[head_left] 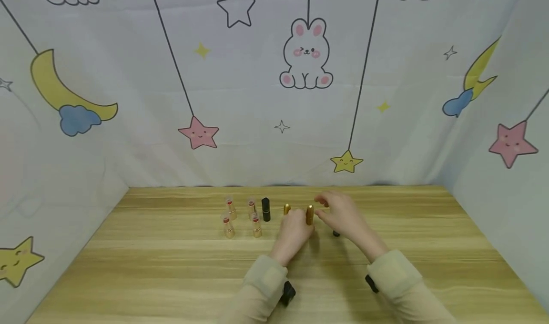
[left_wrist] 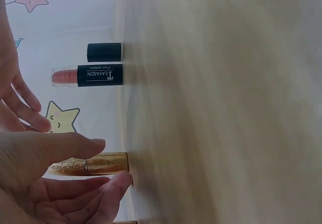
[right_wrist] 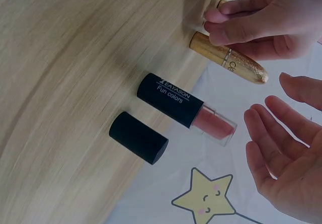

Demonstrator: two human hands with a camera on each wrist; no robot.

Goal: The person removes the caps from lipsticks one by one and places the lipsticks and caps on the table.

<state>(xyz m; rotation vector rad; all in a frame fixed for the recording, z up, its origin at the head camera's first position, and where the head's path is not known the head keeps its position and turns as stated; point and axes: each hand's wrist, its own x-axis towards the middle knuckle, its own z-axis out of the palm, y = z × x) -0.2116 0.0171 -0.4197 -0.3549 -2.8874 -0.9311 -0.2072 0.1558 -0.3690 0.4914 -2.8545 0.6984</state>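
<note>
My left hand (head_left: 293, 233) pinches a gold lipstick tube (left_wrist: 108, 163) between thumb and fingers, with its wide end low by the tabletop. A second gold tube (head_left: 287, 209) stands behind this hand in the head view. To the right, my right hand (right_wrist: 289, 143) has its fingers spread and loosely bent around nothing, beside the gold tube's tip. Below it stands a black lipstick (right_wrist: 171, 100), its pink bullet under a clear cover and "Fun colors" printed on its base. Beside that lipstick stands a black cap (right_wrist: 138, 137).
Left of the hands, several clear-capped lipsticks (head_left: 257, 226) with gold bases stand in a loose group, with a black tube (head_left: 266, 209) on its right. The wooden table (head_left: 171, 271) ends at a white cloth backdrop (head_left: 257, 90) printed with stars and a rabbit.
</note>
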